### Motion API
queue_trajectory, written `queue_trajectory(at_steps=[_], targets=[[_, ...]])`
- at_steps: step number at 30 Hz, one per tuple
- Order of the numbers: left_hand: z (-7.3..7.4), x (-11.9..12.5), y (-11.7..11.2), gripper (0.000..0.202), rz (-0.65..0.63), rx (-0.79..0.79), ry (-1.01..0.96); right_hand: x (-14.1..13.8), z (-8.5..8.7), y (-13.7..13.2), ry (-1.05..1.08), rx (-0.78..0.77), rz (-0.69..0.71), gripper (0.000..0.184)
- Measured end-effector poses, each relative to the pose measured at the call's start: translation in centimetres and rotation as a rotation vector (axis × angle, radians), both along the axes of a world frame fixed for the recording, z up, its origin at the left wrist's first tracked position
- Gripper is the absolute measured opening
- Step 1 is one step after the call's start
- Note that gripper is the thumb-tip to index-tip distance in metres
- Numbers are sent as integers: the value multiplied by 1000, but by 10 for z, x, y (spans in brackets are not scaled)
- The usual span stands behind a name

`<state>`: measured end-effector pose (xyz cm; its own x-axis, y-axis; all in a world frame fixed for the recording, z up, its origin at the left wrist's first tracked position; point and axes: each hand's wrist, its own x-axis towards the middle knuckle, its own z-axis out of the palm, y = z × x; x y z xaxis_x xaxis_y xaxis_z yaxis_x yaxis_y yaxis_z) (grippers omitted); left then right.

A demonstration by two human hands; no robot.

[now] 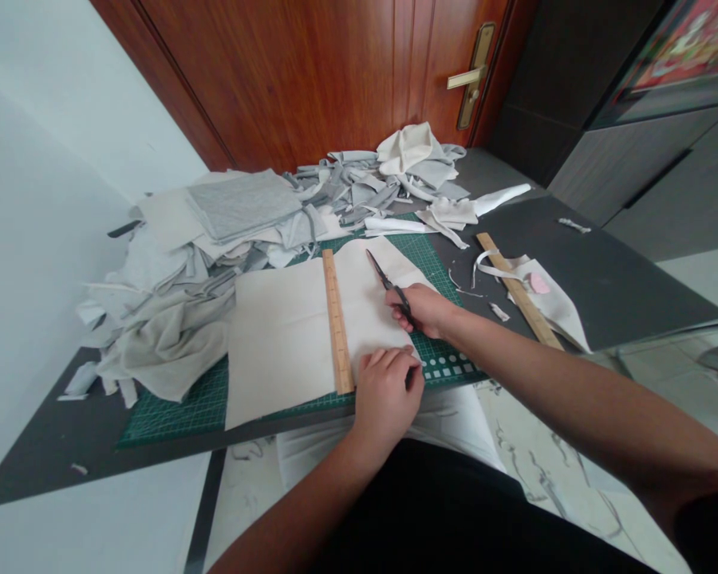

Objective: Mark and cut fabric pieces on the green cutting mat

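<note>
A cream fabric sheet (pixel 281 335) lies flat on a green cutting mat (pixel 179 406). A wooden ruler (pixel 337 323) rests lengthwise on the fabric. My left hand (pixel 388 389) presses down on the near edge of the fabric, just right of the ruler, fingers curled together. My right hand (pixel 426 309) grips black scissors (pixel 386 283), whose blades point away from me over the fabric's right strip.
A heap of grey and cream fabric scraps (pixel 215 231) covers the left and far side of the dark table (pixel 604 271). A second wooden ruler (pixel 518 288) lies on cream cloth with a pink chalk piece (pixel 538 282) at right. A wooden door (pixel 311 72) stands behind.
</note>
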<state>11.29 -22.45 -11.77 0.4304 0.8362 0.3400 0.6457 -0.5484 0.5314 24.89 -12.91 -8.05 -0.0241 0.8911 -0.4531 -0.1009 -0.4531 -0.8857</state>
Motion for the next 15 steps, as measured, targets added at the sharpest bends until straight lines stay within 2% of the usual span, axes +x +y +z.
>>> queue_trajectory(at_steps=[6,15], targets=[[-1,0,0,10,-2,-9,4,2,-3,7,16,9,0,17],[-2,0,0,10,-1,-3,13,-2,3,20,7,7,-15,18]])
